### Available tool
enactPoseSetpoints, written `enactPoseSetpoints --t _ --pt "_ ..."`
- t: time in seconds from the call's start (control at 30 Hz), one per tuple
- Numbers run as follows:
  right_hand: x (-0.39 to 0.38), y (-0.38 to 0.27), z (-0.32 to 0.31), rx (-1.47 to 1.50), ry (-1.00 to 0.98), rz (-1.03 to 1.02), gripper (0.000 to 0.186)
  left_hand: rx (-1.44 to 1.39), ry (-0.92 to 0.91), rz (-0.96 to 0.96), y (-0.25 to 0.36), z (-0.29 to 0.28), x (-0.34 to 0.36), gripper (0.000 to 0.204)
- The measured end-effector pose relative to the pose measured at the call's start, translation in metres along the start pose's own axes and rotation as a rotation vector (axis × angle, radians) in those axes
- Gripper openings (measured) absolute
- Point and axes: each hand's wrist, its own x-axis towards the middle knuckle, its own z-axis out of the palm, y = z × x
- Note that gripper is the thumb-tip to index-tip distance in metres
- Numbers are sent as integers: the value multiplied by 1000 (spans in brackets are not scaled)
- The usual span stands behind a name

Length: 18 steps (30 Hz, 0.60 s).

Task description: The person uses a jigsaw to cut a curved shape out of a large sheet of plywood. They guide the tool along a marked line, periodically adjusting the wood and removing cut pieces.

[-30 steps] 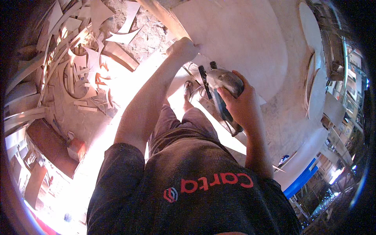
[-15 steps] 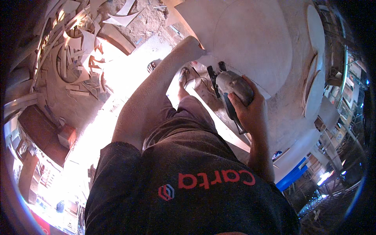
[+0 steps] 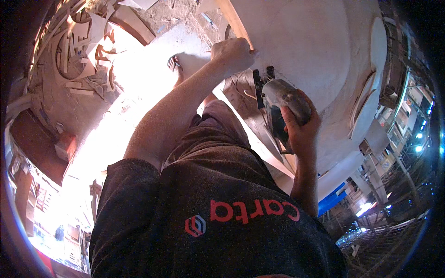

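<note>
Left hand [image 3: 234, 54] now higher, fingers [image 3: 241, 58] curled.

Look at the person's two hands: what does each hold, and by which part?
Right hand grips a power saw by its top handle. Left hand presses the pale board's edge.

A large pale wooden board [image 3: 315, 51] with a curved edge served as the work surface, standing over a dusty floor [image 3: 139, 92]. Cut wooden offcuts [image 3: 83, 60] and curved scraps lay scattered on that floor.
</note>
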Motion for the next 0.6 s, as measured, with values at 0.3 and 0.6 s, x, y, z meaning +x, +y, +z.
enactPoseSetpoints --t 0.3,0.6 --pt "3 11 -2 -57 10 -78 51 15 73 35 0 3 -3 52" --pt "0 10 -2 -37 21 -90 52 17 53 7 2 -2 -4 51"
